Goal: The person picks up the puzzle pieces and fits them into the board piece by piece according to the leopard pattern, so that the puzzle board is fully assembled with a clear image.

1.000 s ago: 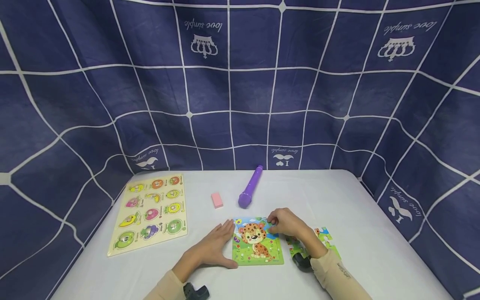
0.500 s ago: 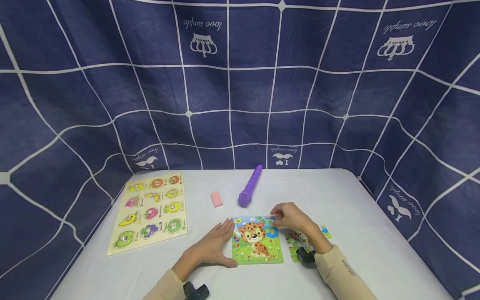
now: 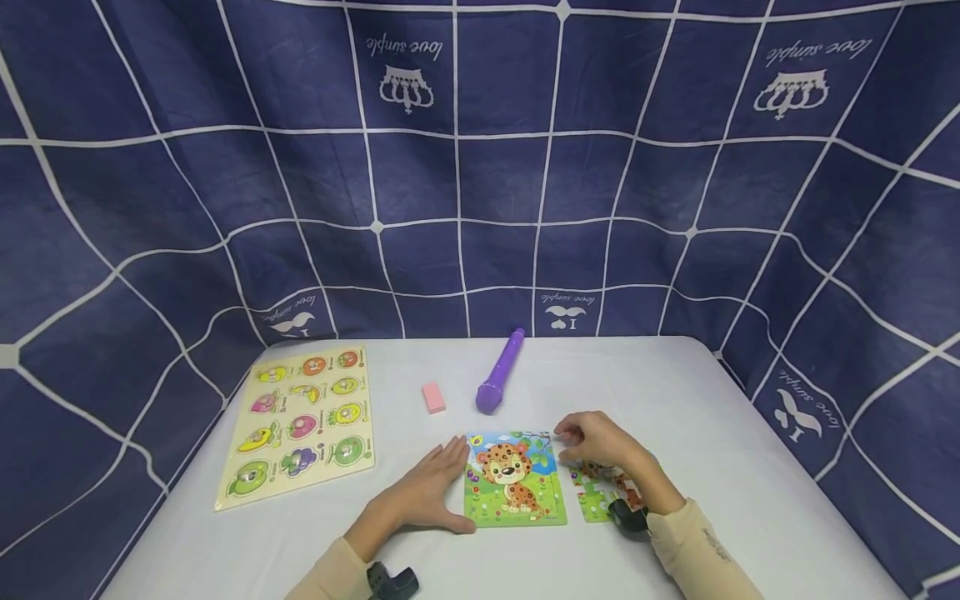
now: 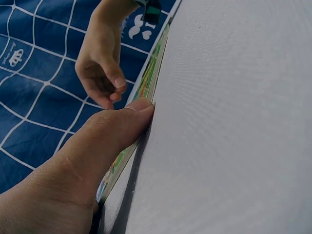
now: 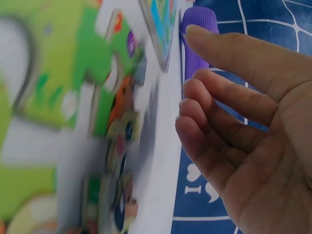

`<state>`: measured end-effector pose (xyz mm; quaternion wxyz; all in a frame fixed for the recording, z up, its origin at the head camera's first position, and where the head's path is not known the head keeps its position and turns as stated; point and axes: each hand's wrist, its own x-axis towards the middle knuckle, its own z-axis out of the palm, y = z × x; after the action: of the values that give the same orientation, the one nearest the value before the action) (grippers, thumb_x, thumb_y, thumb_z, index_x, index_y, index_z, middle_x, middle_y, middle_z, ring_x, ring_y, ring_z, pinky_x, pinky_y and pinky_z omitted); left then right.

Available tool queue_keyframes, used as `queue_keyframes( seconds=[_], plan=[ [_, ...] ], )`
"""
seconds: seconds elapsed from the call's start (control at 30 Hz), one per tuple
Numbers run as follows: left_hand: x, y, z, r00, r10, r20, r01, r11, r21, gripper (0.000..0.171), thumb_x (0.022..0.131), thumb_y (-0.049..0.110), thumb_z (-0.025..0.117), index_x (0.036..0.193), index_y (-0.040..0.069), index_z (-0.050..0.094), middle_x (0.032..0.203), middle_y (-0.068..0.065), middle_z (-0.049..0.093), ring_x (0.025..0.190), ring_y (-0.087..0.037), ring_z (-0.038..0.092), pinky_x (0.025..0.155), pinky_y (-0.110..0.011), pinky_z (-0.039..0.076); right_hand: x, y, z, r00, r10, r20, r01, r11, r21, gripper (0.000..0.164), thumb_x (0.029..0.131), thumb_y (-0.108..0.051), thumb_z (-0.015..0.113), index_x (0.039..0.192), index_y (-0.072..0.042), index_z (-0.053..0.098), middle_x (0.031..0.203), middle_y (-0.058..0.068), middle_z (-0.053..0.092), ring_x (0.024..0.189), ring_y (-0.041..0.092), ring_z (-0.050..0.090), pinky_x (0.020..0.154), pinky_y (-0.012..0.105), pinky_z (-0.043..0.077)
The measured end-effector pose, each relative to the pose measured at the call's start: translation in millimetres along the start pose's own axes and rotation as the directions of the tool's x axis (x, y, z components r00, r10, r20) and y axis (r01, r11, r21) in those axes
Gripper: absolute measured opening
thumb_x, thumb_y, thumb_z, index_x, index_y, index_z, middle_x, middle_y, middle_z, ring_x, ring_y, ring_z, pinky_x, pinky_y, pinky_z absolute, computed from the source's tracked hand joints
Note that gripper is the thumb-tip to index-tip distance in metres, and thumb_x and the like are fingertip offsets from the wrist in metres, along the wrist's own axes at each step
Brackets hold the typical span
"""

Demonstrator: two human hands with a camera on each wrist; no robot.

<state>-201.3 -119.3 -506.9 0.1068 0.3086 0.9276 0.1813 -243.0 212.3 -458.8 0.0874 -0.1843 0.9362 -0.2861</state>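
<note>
Leopard jigsaw puzzle [image 3: 510, 482], flat on the white-covered table [image 3: 525, 567], between both hands. Left hand [image 3: 429, 493]: forearm angled in from the near left, fingers extended to the puzzle's far-left edge, thumb spread and touching its near-left corner, grasping nothing. Right hand [image 3: 602, 442]: raised just beside the puzzle's far-right corner, fingers loosely bent, thumb apart from them, grip released. Loose puzzle pieces [image 3: 595, 505]: beneath the right wrist, partly hidden.
</note>
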Motion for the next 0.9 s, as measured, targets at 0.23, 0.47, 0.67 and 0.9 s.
queue_keyframes(
  seconds=[0.23,0.47,0.67,0.9],
  plan=[
    [0.9,0.5,-1.2,1.000,-0.010,0.002,0.010,1.000,-0.003,0.126,0.065,0.077,0.069,0.154,0.001,0.021,0.164,-0.012,0.012,0.153,-0.026,0.012,0.125,-0.046,0.014,-12.3,10.5,-6.0,1.000,0.018,0.020,-0.019,0.999,0.033,0.038,0.074,-0.015,0.084,0.108,-0.004,0.069,0.085,-0.001,0.064,0.076,0.011,0.053,0.063,0.020,0.047],
    [1.2,0.1,-0.4,1.000,-0.008,-0.001,0.008,1.000,-0.006,0.126,0.065,0.077,0.069,0.153,0.000,0.021,0.164,-0.013,0.013,0.153,-0.027,0.013,0.125,-0.047,0.015,-24.2,21.7,-6.5,0.999,0.024,0.034,-0.026,0.999,0.043,0.037,0.074,-0.015,0.084,0.106,-0.005,0.069,0.084,-0.002,0.061,0.074,0.011,0.052,0.061,0.019,0.046],
    [1.8,-1.4,1.7,1.000,-0.003,0.001,0.003,1.000,0.013,0.127,0.065,0.079,0.067,0.153,0.001,0.021,0.164,-0.013,0.013,0.153,-0.026,0.013,0.125,-0.047,0.015,-33.3,28.0,-4.3,0.997,0.052,0.049,-0.055,0.997,0.061,0.039,0.071,-0.015,0.086,0.105,-0.005,0.069,0.085,-0.001,0.060,0.077,0.014,0.051,0.062,0.020,0.044],
    [2.6,-2.2,3.7,1.000,-0.007,-0.002,0.007,1.000,0.027,0.128,0.064,0.083,0.064,0.154,0.002,0.022,0.164,-0.013,0.013,0.153,-0.026,0.014,0.125,-0.047,0.016,-35.7,30.6,-3.5,0.995,0.077,0.063,-0.081,0.995,0.065,0.039,0.068,-0.011,0.087,0.103,-0.005,0.069,0.083,-0.001,0.058,0.078,0.015,0.050,0.062,0.021,0.043]
  ],
)
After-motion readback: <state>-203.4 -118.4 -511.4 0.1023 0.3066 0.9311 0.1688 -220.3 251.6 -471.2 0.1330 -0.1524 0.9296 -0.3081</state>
